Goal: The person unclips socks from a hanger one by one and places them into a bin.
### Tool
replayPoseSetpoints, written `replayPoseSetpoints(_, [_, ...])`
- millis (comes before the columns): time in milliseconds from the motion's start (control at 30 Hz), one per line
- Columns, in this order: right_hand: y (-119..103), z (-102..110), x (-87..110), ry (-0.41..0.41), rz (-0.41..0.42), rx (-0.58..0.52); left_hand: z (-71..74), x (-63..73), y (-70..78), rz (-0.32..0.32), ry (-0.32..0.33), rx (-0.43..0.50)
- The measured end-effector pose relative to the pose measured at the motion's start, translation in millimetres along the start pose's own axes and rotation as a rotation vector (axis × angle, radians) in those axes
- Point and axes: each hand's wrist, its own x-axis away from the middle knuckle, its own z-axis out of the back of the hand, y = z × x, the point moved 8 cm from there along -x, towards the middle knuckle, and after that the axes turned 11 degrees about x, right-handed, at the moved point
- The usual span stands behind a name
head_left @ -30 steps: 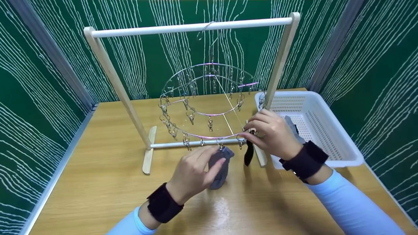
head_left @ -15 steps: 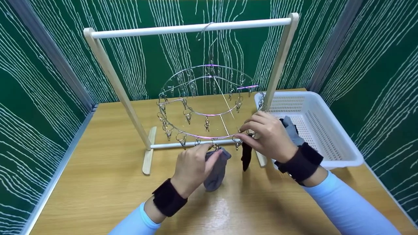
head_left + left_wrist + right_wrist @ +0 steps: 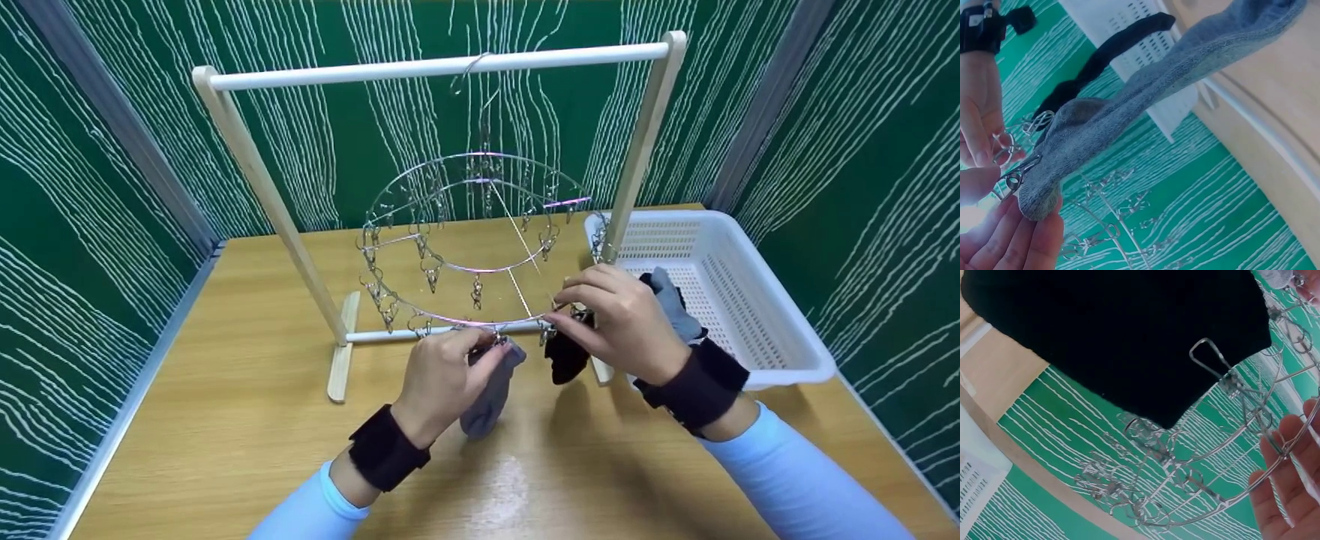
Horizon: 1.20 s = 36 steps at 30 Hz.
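Observation:
In the head view a round metal clip hanger (image 3: 480,270) hangs from a rack's top bar. My left hand (image 3: 442,382) is at its front rim, thumb and fingers pinching a metal clothespin (image 3: 1014,179). That clothespin bites one end of a grey sock (image 3: 1129,107), whose other end dangles below the hand. Farther right, my right hand (image 3: 622,322) holds the hanger's rim, its fingers (image 3: 1292,455) around the wire in the right wrist view. Just beside it a black sock (image 3: 1112,332) hangs from another clothespin (image 3: 1230,381).
A wooden rack with a white top bar (image 3: 420,70) stands on the wooden table (image 3: 225,450). Behind the right hand is a white perforated basket (image 3: 780,300) with a grey and black sock (image 3: 671,300) inside. Several more clips dangle around the rings. Green patterned walls enclose the table.
The left hand has closed in on the clothespin, and the grey sock's lower end has swung left. The black sock has turned to show a broader side. The hanger shifted slightly left and down.

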Motion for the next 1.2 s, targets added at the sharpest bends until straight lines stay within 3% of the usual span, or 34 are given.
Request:
replayPoseSetpoints(200, [-14,16,3.5,0.119,-0.049,-0.056,1.8,-1.2,1.9,-0.015,0.012,-0.027])
replayPoseSetpoints(400, [-38,18,11.5,0.152,0.029,-0.133,3.1,-2.4,1.3,0.000,0.003,-0.017])
replayPoseSetpoints(567, [-46,-3,24.1,0.023,0.004,-0.175,5.0,-4.5,-1.2,0.036,-0.004,0.017])
replayPoseSetpoints(733, [-42,-31,38.6,-0.136,-0.126,-0.171,5.8,-6.1,-3.3,0.060,-0.021,0.060])
replayPoseSetpoints(867, [-36,-48,43.7,-0.213,-0.212,-0.178,5.6,-6.3,-5.1,0.074,-0.026,0.097])
replayPoseSetpoints(1200, [-19,-91,55.5,-0.413,-0.420,-0.342,4.4,-5.8,-11.4,0.125,-0.038,0.196])
